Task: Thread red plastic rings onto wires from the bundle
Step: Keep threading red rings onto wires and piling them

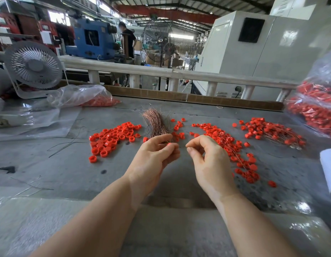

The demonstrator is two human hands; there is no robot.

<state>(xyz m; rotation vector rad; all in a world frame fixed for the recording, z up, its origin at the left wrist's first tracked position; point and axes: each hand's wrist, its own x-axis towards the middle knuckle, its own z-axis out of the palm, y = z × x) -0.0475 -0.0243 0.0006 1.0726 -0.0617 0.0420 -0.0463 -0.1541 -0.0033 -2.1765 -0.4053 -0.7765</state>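
A bundle of copper-coloured wires (155, 121) lies on the grey table (68, 169), just beyond my hands. My left hand (153, 160) pinches a red plastic ring (169, 144) between thumb and fingertips. My right hand (205, 160) is close beside it, thumb and forefinger pinched together on a thin wire that is barely visible. A heap of loose red rings (112, 138) lies to the left of the bundle. To the right, rings strung on wires (233, 145) spread across the table, with another such heap (268, 130) further right.
A clear bag of red rings (316, 110) stands at the right edge, another bag (83, 97) at the back left. A grey desk fan (33, 65) sits far left. A white roll (329, 169) lies at the right. Loose wires (66, 145) lie left of the rings.
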